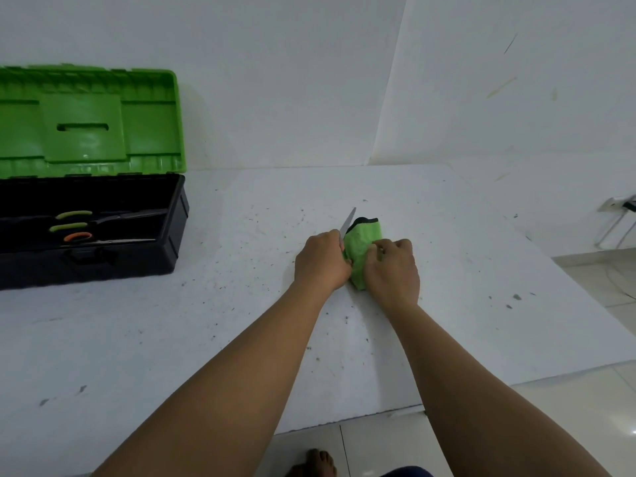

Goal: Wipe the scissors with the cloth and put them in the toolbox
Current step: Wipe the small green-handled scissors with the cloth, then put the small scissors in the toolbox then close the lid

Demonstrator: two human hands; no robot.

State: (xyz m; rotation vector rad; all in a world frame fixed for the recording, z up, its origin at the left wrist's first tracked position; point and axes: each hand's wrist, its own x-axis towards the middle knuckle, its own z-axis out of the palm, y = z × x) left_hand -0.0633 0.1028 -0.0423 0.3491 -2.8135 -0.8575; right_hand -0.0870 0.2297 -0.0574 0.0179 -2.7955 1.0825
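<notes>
My left hand [321, 261] grips a pair of scissors; only the grey blade tip [348, 222] sticks out beyond the fist, pointing away and up. My right hand [392, 270] presses a green cloth [363, 241] against the scissors, right beside the left hand. The handles are hidden under the hands and cloth. At the far left stands the toolbox [172, 235], black with its green lid [89, 122] open against the wall. Inside it lie other scissors, with green handles [72, 220] and orange handles [77, 236].
The white table [241, 304] is speckled with dark marks. Its right edge drops to a tiled floor [585, 390]. Walls close off the back. A wall socket with cables [619, 208] is at the far right. A bare foot [318, 464] shows below the table.
</notes>
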